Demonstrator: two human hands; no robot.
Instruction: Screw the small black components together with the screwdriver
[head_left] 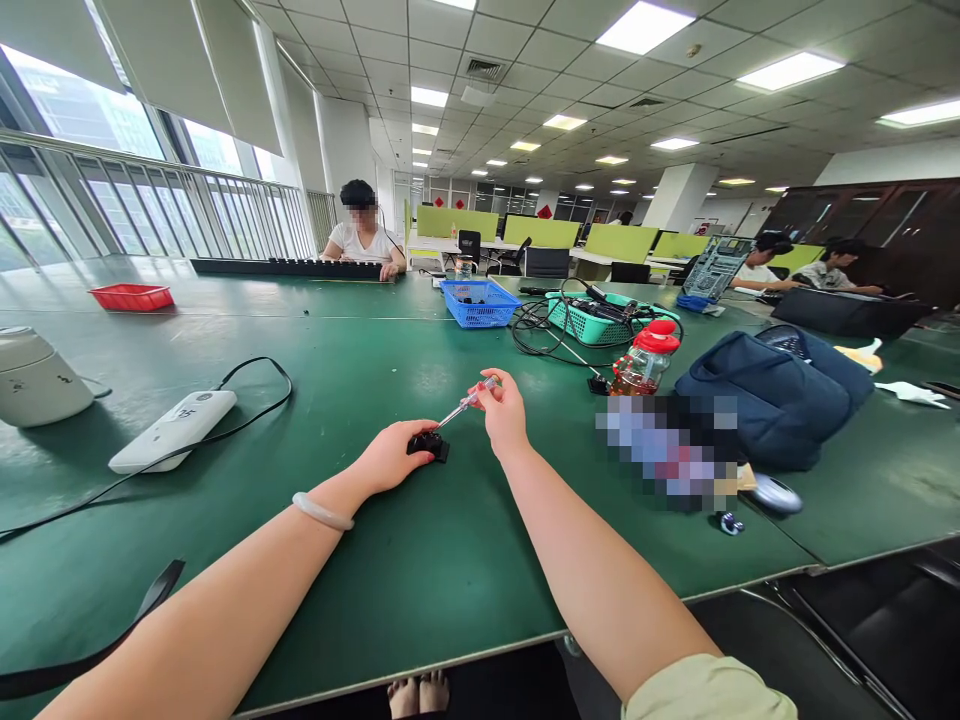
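Note:
My left hand (394,455) is closed around a small black part (431,446) and steadies it on the green table (420,570). What exactly the part is I cannot make out. A pale bangle circles my left wrist. In my right hand (502,410) is a screwdriver (472,396) with a clear handle, pinched between thumb and fingers. Its thin metal shaft slants down to the left, and the tip reaches the black part beside my left fingers. Whether the tip sits in a screw is too small to tell.
On the left lie a white power bank (176,430) with a black strap, a white container (45,380) and a red basket (131,297). Ahead are a blue basket (480,305) and a green basket (592,325) with cables. Rightward stand a red-lidded jar (645,360) and a navy bag (772,400). A person sits opposite.

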